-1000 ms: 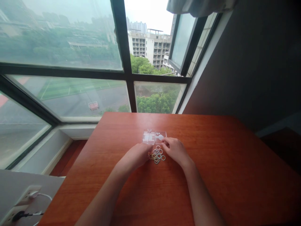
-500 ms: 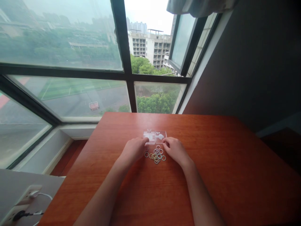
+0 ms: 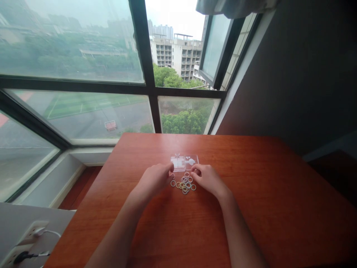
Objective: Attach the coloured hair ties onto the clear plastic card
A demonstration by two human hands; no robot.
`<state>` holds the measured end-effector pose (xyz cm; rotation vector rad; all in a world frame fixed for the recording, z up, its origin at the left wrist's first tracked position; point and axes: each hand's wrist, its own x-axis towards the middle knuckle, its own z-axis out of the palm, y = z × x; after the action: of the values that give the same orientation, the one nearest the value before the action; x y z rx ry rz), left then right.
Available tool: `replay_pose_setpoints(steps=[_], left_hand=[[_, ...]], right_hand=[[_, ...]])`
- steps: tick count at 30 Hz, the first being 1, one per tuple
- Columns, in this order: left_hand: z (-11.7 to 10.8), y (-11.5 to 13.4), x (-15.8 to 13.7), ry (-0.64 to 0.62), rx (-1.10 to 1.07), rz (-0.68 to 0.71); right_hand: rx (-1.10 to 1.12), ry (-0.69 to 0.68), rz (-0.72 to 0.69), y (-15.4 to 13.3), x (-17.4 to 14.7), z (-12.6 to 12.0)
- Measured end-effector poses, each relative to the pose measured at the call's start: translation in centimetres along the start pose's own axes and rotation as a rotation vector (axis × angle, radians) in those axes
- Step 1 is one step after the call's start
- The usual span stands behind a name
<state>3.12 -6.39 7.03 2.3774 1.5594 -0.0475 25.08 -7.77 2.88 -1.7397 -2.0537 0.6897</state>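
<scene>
A small clear plastic case (image 3: 178, 163) lies on the table, its lid (image 3: 192, 162) folded out flat to the right. Just in front of it is a loose heap of several thin pale rings (image 3: 185, 185), some overlapping and a few apart. My left hand (image 3: 158, 175) is beside the case's near left corner, fingers loosely bent and slightly apart, with nothing visible in them. By the lid's near right corner, my right hand (image 3: 206, 178) has its thumb and forefinger curved with a gap between them. Nothing shows in that gap. Its other fingers curl partly out of sight.
The reddish-brown wooden table (image 3: 264, 193) spreads wide on both sides. Beyond its far edge stand dark-framed windows (image 3: 152, 91). A wall outlet with plugs (image 3: 23, 257) sits low at the left.
Both hands have drawn back slightly from the case. The left thumb, formerly over the case's near left part, is now at its edge. The case and rings look unmoved on the table.
</scene>
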Motion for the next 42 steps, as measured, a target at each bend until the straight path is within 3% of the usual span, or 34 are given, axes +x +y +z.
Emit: replay_pose_setpoints(steps=[4, 15, 23, 26, 28, 36, 42], left_hand=[[0.5, 0.1, -0.5, -0.128, -0.01, 0.04], [1.4, 1.7, 0.3, -0.083, -0.152, 0.267], [0.8, 0.1, 0.1, -0.039, -0.07, 0.128], [0.8, -0.2, 0.1, -0.019, -0.026, 0.096], [1.0, -0.2, 0.1, -0.021, -0.032, 0.097], [1.6, 0.0, 0.2, -0.028, -0.048, 0.107], [1.5, -0.1, 0.3, -0.031, -0.066, 0.106]], right_hand=[[0.016, -0.091, -0.069, -0.6, -0.5, 0.1], [-0.042, -0.089, -0.11, -1.7, -0.5, 1.0], [0.136, -0.126, -0.055, -0.5, -0.9, -0.7], [0.25, -0.402, 0.061, 0.4, -1.3, -1.2], [0.265, -0.475, 0.116, 0.6, -1.4, -1.2], [0.196, -0.334, -0.084, -0.6, -1.1, 0.1], [0.213, -0.41, -0.116, -0.8, -1.4, -0.1]])
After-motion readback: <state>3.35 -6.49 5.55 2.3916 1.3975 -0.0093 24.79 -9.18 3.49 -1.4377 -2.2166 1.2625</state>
